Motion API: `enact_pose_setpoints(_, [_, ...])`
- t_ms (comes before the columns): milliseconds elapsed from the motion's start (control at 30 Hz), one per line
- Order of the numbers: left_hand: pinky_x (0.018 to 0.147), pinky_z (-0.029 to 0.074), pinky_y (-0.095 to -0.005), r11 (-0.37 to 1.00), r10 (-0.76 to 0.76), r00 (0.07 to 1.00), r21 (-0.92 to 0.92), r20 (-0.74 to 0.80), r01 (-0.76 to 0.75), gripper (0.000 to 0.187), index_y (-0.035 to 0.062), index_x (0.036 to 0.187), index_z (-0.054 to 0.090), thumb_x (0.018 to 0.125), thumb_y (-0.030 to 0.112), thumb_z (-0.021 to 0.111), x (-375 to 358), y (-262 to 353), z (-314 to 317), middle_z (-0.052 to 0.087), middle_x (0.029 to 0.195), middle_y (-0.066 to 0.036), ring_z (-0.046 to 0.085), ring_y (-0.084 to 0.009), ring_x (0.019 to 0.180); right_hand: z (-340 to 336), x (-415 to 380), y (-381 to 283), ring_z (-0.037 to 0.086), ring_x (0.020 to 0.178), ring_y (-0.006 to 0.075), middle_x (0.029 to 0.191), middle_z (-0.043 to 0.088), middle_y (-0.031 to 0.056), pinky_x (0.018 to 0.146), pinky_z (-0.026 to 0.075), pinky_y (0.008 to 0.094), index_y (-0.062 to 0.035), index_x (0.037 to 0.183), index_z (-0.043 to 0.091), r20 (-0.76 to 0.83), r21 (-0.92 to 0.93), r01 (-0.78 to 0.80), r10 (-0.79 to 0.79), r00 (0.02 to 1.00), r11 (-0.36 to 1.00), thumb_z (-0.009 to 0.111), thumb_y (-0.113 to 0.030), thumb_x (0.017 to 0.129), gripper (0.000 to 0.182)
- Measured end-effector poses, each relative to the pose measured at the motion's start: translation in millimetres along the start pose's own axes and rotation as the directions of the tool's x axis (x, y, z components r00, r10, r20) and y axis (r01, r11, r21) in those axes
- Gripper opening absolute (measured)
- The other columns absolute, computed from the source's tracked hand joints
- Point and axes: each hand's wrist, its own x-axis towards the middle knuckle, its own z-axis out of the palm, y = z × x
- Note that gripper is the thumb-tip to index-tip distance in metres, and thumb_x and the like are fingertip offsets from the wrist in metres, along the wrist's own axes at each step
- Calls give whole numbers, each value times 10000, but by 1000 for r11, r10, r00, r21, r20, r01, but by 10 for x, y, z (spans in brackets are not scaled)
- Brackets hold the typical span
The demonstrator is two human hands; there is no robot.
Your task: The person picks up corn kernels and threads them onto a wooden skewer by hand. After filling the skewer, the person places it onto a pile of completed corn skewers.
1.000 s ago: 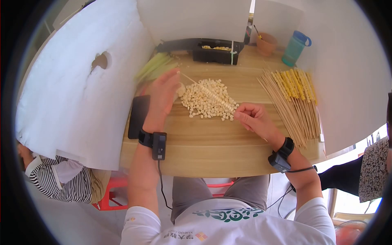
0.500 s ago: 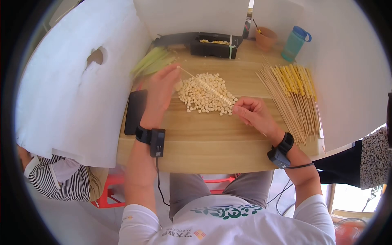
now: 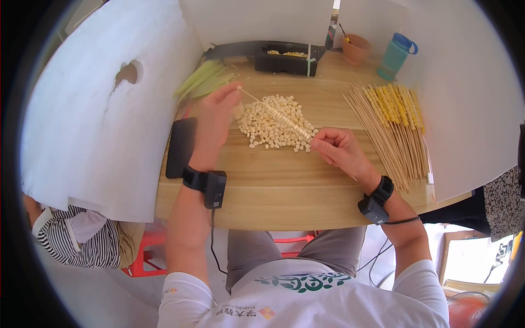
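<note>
My right hand [image 3: 340,150] is closed around a thin wooden skewer [image 3: 252,97], just below a row of pale corn kernels [image 3: 288,122] threaded along it. The skewer slants up to the left, over a loose pile of corn kernels [image 3: 262,129] on the table. At its far tip, my left hand [image 3: 215,117] pinches a single pale kernel [image 3: 239,88] between thumb and fingertips. The skewer's lower end shows past my right palm, near the wrist.
Bare skewers [image 3: 377,145] lie at the right beside skewers of yellow kernels [image 3: 395,106]. Behind stand a black box [image 3: 284,64], a clay pot [image 3: 356,50] and a blue bottle [image 3: 395,57]. Green husks [image 3: 205,77] and a dark phone [image 3: 181,147] are at the left, by white panels [image 3: 104,126].
Both hands hold nearly the same positions and grips; the left has turned slightly at the wrist. The whole view has shifted a little.
</note>
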Motion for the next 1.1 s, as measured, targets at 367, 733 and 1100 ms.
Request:
enact_pose_setpoints(367, [693,441,-184,746,383,923,583,20,-322,185,9,1054,685,880,37,632,-50,-3,53,635,874,15,544,-40,731,-3,4,15,379,490,-2,564,470,-65,444,264,182,-24,826,601,6,-14,17,-17,1000,1000,604,-163,936,177])
enact_pose_setpoints(733, [684,458,-220,554,522,845,709,113,-437,174,10,998,679,832,-3,628,-67,-19,77,612,872,-41,568,-102,730,-6,5,15,376,481,-1,553,466,-66,439,259,188,-23,818,612,16,-25,12,-11,1000,1000,610,-152,928,169])
enact_pose_setpoints(1100, [713,476,-215,743,450,892,570,-38,-350,164,1,1014,659,852,8,633,-63,-43,139,643,884,-23,575,-68,773,-10,5,-13,367,483,-1,559,464,-68,439,256,185,-26,827,616,-1,-19,14,-14,1000,1000,608,-145,930,157])
